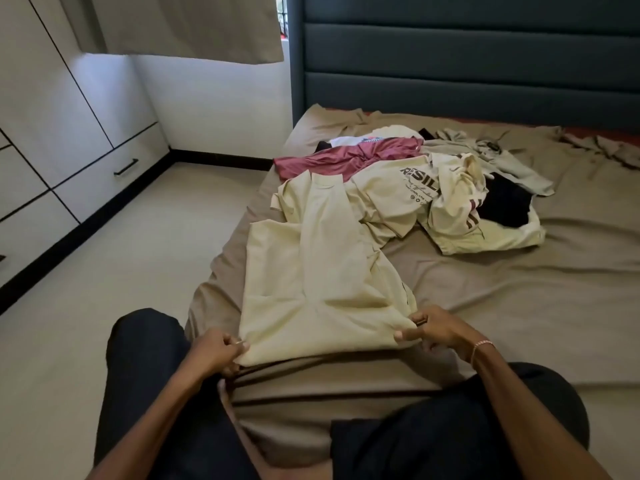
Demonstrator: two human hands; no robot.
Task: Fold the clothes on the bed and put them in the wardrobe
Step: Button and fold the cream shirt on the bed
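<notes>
Reaching forward from the bottom of the view, both bare forearms angle inward over knees in dark trousers (145, 375) toward the near edge of the bed (519, 306).

The left hand (216, 351) is knuckles-up with its fingers (239, 345) curled and pinched together on the near left corner of the cream T-shirt (311, 271). The right hand (438, 332), a thin bracelet (483, 344) at its wrist, mirrors it. Its thumb and curled fingers are clamped on the near right corner of the same hem. Between the two hands the hem is drawn fairly taut and lifted a little off the brown sheet, while the rest of the shirt lies flat and lengthwise on the bed, its neck end pointing away from the person.

Just beyond that neck end sits the pile of clothes (450, 209), touching the shirt. It holds a cream printed shirt (391, 199) with dark lettering, a crumpled cream garment with dark stripes over a black piece (505, 206), and a pink garment (346, 159) spread along the pile's far left side. Farther back, a pale grey-green garment (512, 162) lies rumpled — near the pile but looser.

Behind the bed rises a dark padded headboard (450, 64). To the left, across a strip of pale floor (138, 237), stands the white wardrobe (52, 116) with black seams and a black drawer handle (125, 167) — its doors and drawers are closed. A beige curtain (173, 26) hangs above the far corner.
</notes>
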